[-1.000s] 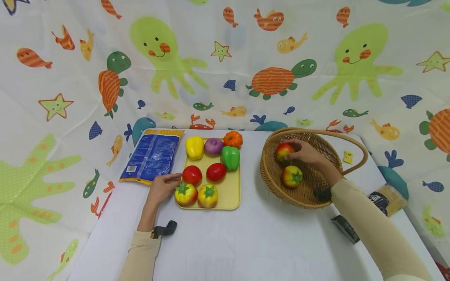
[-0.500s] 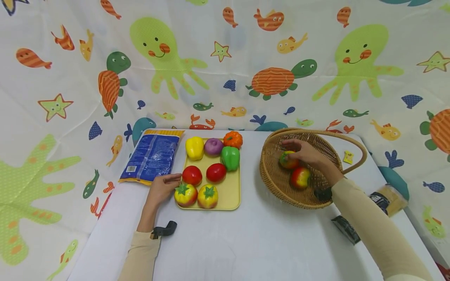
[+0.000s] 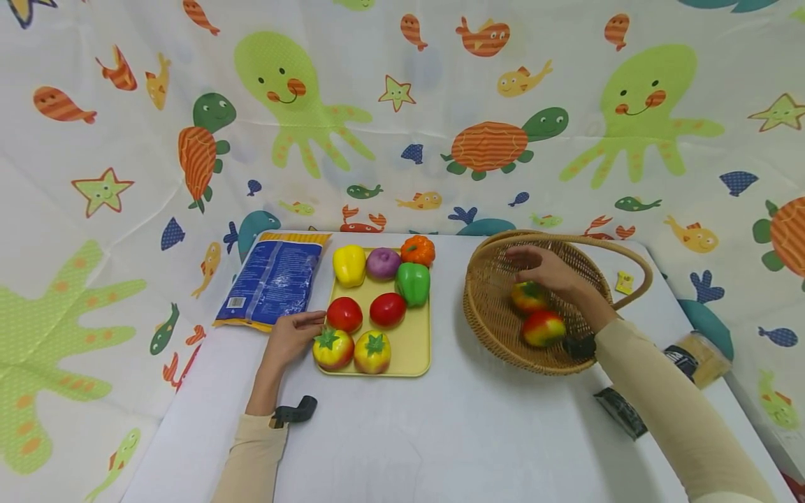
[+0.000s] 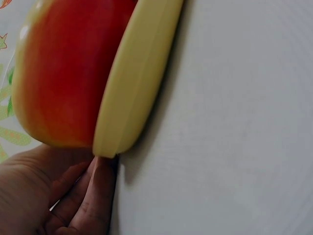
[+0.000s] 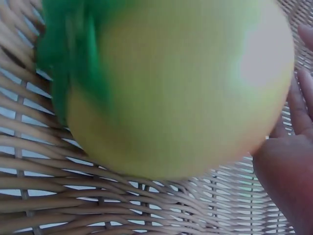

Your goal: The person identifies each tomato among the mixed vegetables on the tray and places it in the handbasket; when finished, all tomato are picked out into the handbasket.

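My left hand (image 3: 292, 340) is at the left side of a pale yellow tray (image 3: 415, 353). In the left wrist view, its fingers (image 4: 98, 191) lie at the tray's rim, with the thumb on the other side, pinching it. Inside a wicker basket (image 3: 481, 307), my right hand (image 3: 544, 269) hovers with loosely spread fingers over a yellow-red fruit with a green leafy top (image 3: 527, 299), partly covered by the hand. The right wrist view shows this fruit large, with the hand beside it. A second red-yellow fruit (image 3: 544, 328) lies just nearer in the basket.
Several toy vegetables and fruits fill the tray, including a yellow pepper (image 3: 349, 265) and a purple onion (image 3: 383, 263). A blue packet (image 3: 270, 279) lies behind left. The basket's handle (image 3: 635, 262) arches rightward. Small packets (image 3: 625, 282) lie at the right, partly behind the right arm.
Both fruits in the basket have rolled and shifted nearer and to the right. My right hand has let go of the one it held. The left hand stays at the tray.
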The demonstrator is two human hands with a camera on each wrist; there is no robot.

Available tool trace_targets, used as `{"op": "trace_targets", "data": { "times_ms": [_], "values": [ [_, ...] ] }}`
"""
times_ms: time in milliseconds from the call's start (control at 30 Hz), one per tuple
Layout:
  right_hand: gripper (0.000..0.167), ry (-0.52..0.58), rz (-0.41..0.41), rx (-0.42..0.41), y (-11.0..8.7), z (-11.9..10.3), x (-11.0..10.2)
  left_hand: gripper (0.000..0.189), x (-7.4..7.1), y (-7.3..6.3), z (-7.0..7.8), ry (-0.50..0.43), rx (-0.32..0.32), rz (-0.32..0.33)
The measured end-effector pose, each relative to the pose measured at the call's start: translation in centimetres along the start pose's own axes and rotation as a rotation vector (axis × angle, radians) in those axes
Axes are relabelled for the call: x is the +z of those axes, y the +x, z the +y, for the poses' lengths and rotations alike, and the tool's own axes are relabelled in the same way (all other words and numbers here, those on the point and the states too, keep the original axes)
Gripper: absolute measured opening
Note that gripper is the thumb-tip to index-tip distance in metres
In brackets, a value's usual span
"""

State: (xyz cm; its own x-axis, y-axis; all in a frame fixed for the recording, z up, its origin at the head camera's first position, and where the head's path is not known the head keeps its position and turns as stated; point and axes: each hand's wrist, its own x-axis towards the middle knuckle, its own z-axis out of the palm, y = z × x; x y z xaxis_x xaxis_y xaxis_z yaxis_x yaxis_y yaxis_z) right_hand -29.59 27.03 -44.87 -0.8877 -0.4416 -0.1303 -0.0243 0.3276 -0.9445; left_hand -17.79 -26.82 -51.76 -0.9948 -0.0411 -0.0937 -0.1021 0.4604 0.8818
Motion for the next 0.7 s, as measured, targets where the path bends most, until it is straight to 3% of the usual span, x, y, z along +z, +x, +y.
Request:
{"op": "trace_targets", "data": {
  "times_ms": [167, 400, 700],
  "values": [
    [0.063, -0.057, 0.014, 0.015, 0.0, -0.6, 0.0, 0.032, 0.0, 0.0, 0.0, -0.003, 0.000, -0.001],
    [0.065, -0.049, 0.021, 0.018, -0.2, -1.6, 0.2, 0.033, 0.0, 0.0, 0.0, 0.004, -0.010, -0.004],
    [0.060, -0.068, 0.036, -0.024, -0.3, -3.6, 0.2, 0.033, 0.0, 0.0, 0.1, 0.004, -0.011, -0.008]
  ]
}}
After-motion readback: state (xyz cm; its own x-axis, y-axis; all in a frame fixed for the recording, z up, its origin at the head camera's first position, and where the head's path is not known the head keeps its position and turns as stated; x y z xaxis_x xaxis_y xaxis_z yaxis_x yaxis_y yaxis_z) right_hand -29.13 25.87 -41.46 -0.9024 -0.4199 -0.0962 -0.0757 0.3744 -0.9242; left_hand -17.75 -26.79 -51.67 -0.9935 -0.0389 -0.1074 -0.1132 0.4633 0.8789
